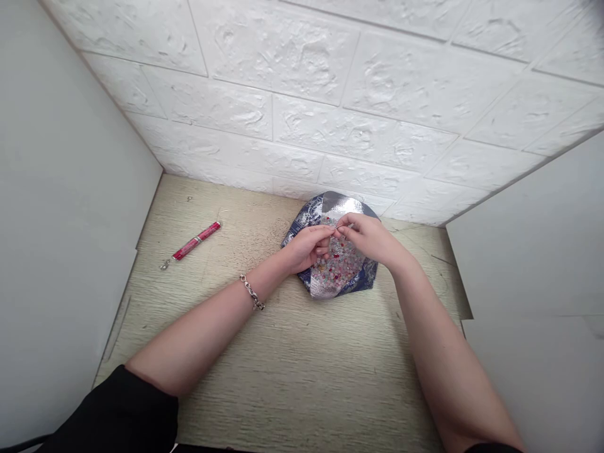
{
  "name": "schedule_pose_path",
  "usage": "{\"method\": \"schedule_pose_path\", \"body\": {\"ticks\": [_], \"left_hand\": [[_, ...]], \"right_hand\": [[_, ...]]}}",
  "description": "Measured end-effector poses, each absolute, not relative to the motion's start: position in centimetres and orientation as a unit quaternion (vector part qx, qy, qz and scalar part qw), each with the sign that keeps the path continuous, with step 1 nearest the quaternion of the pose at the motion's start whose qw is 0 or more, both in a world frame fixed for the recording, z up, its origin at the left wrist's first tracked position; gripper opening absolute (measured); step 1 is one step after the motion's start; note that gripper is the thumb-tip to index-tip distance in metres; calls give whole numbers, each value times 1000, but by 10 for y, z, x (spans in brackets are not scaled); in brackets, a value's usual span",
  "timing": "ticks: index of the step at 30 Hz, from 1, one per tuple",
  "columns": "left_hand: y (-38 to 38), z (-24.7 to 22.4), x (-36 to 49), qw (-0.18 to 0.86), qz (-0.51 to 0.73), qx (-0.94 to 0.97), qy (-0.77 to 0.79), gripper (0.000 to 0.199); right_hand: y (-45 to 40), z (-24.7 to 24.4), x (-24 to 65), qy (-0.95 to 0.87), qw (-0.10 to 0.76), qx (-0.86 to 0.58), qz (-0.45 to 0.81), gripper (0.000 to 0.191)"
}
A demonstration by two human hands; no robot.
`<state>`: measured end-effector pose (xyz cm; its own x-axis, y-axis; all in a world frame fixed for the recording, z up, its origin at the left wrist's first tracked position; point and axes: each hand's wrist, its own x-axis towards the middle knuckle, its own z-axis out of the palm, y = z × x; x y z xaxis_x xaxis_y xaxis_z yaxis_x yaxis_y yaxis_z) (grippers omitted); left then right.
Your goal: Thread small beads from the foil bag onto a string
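Note:
Both hands meet over a tray-like fabric bag (367, 275), dark blue and silver, that lies against the wall. Loose beads (337, 264) fill it, mostly pink and clear with some red and gold ones. My left hand (309, 246) is closed in a pinch at the bag's left side, wrist ringed by a chain bracelet. From the right, my right hand (363, 233) pinches too, its fingertips touching or nearly touching the left ones. Whatever lies between the fingertips is too small to make out.
A slim red stick-like packet (197, 241) with a silvery end lies on the wooden tabletop (283, 365) to the left. White brick-patterned wall (302, 119) closes off the back. Grey panels stand at the left (70, 207) and right (533, 270). Thin thread-like lines (429, 245) lie at right.

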<state>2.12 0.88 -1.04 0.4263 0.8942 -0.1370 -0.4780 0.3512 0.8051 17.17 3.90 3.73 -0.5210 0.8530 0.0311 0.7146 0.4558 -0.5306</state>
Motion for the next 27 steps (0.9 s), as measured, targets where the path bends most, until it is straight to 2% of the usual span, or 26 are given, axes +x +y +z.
{"method": "schedule_pose_path", "body": {"ticks": [4, 7, 9, 27], "left_hand": [[7, -10, 22, 762, 444, 368, 294, 16], [7, -10, 22, 759, 443, 371, 299, 18], [7, -10, 22, 759, 444, 372, 298, 19], [7, -10, 22, 761, 446, 365, 297, 17]], "right_hand": [[42, 36, 174, -762, 229, -444, 412, 10], [41, 34, 174, -684, 254, -428, 534, 11], [41, 33, 175, -654, 262, -420, 572, 12], [43, 29, 180, -623, 269, -388, 624, 19]]}}
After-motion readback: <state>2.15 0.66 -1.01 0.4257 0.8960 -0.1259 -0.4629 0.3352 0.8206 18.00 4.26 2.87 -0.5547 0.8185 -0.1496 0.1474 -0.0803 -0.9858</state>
